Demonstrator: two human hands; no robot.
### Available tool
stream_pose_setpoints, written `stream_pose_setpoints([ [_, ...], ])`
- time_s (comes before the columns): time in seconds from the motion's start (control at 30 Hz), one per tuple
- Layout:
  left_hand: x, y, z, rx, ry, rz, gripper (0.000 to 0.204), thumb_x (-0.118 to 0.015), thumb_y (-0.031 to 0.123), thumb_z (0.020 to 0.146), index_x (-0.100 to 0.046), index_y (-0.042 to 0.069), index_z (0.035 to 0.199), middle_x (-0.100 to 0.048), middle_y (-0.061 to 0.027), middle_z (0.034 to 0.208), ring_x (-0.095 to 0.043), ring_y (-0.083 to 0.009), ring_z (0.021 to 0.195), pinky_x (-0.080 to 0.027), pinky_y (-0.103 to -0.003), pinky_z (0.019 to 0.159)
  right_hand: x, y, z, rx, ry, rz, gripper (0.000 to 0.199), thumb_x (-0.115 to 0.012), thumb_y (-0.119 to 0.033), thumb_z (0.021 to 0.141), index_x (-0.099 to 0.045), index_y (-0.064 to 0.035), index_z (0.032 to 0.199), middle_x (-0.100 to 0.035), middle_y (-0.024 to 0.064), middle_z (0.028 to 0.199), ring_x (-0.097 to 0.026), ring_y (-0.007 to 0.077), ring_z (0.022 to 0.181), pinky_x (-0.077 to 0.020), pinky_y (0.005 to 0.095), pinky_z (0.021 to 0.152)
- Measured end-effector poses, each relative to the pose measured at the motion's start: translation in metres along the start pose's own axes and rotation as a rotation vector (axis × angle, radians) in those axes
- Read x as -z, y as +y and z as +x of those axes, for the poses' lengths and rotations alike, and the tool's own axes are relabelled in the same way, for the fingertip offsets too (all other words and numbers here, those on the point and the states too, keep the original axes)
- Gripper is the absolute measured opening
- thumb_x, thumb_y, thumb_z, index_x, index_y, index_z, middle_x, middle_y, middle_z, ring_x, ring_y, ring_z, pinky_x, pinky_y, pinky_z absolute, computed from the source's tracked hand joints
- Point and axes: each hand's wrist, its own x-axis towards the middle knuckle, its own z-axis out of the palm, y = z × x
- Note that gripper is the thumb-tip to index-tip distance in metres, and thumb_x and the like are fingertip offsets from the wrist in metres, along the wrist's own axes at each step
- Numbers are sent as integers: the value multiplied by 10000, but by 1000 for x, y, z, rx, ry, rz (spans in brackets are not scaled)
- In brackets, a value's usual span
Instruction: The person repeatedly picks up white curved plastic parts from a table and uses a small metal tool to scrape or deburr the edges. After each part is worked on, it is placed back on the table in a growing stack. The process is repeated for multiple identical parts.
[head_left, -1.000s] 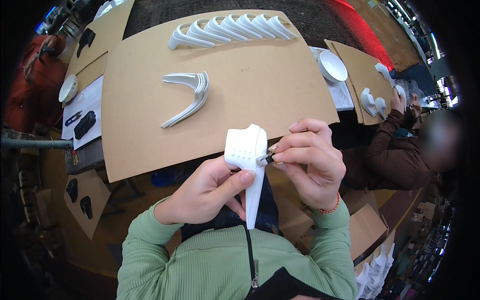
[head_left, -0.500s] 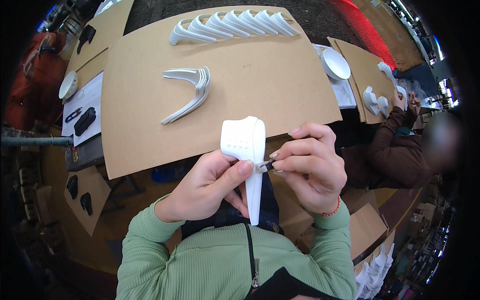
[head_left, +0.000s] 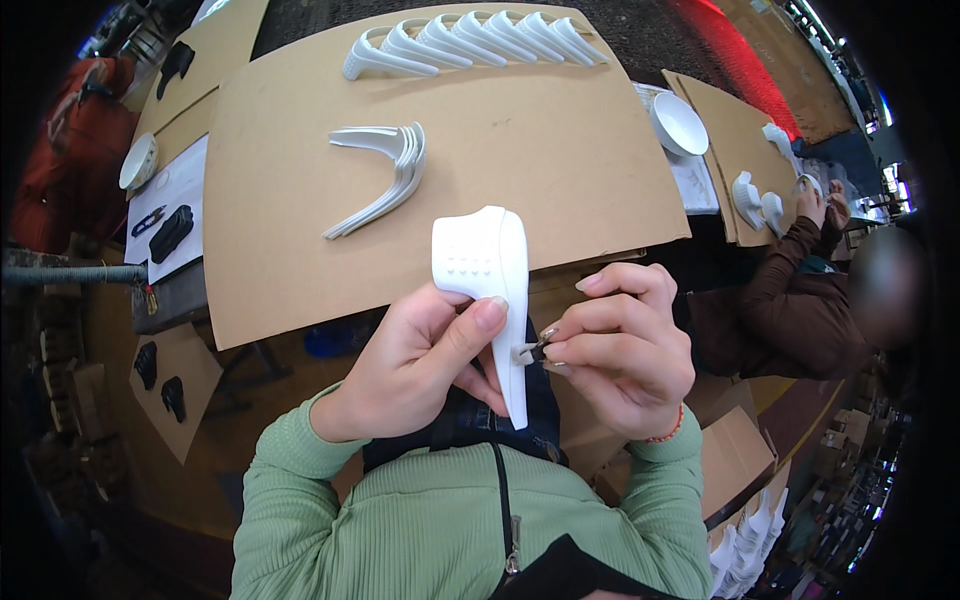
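Observation:
My left hand (head_left: 400, 365) is closed round a white curved plastic shell (head_left: 488, 240) with a wide, dotted head and a tapering tail, its thumb lying on the front. The shell is held above my lap, just in front of the table edge, head up and tail down. Between the fingertips of my right hand (head_left: 625, 345) is a small metal blade tool (head_left: 532, 351) with a dark part. Its light tip touches the right edge of the shell, low on the tail. Fingers cover most of the tool.
A cardboard sheet (head_left: 520, 160) covers the table. On it lie nested white shells (head_left: 408, 170) and a row of similar shells (head_left: 470, 42) at the back. White bowls (head_left: 680, 124) stand either side. Dark snips (head_left: 148, 222) lie left. A co-worker (head_left: 790, 300) sits at right.
The blade tool has moved down along the shell's right edge toward the tail. My left hand has raised the shell slightly and tilted it, so its tail points more to the right.

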Motion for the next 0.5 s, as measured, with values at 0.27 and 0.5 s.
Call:
stream_pose_setpoints([
  [0.27,-2,1,-1,-24,46,61,299,-414,248,1004,-477,-33,1086,-608,-106,899,-657,-158,739,-578,-250,599,1,-3,-2,15,-35,-4,165,-756,-100,616,-691,-121,767,-658,-34,800,-554,207,899,-257,364,777],
  [0.5,-1,4,1,-38,48,55,311,-410,260,1005,-480,-35,1076,-609,-113,879,-655,-165,726,-579,-257,587,2,-6,-5,25,-56,27,176,-753,-110,593,-698,-124,760,-658,-40,793,-558,201,892,-251,377,771],
])
